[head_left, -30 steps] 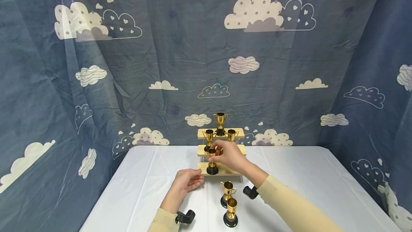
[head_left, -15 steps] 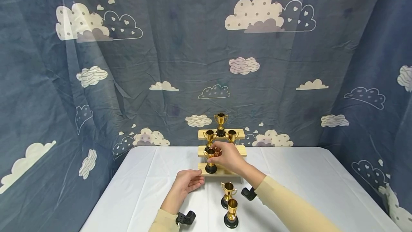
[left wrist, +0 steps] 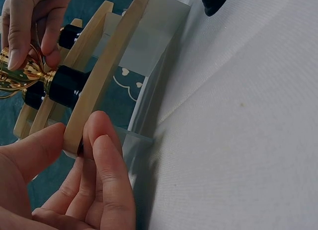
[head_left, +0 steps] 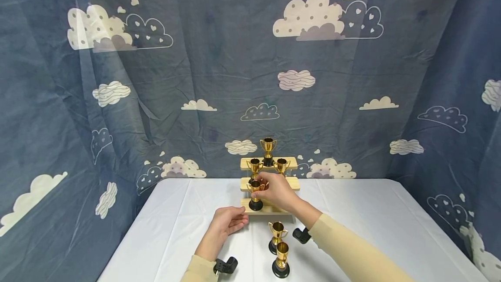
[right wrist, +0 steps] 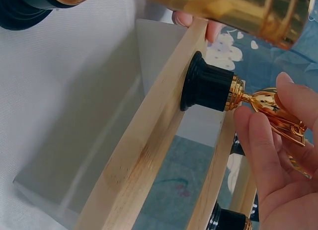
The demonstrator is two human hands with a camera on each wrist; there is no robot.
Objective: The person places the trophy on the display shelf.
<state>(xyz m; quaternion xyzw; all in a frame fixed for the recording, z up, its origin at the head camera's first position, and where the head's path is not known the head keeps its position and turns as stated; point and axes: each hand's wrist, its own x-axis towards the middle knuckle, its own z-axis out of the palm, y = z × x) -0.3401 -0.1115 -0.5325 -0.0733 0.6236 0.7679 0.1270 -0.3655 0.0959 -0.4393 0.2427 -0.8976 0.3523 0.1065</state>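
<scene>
In the head view, a gold trophy cup (head_left: 255,204) with a black base stands upright at the left part of the lowest step of a tiered wooden display stand (head_left: 277,209). My right hand (head_left: 278,190) pinches its gold cup between thumb and fingers; the right wrist view shows the black base against the wooden step. At the stand's left end, my left hand (head_left: 228,221) grips the lowest step, thumb (left wrist: 42,145) on top and fingers below. A trophy (head_left: 268,149) tops the stand, and two more, partly hidden by my right hand, occupy the middle step.
Two more gold trophies, one behind (head_left: 277,232) the other (head_left: 281,258), stand on the white table (head_left: 164,229) in front of the stand, between my forearms. A dark blue cloth with clouds (head_left: 219,77) hangs close behind the stand.
My right hand has shifted the trophy slightly to the left along the lowest step. The left hand has kept its hold on the stand.
</scene>
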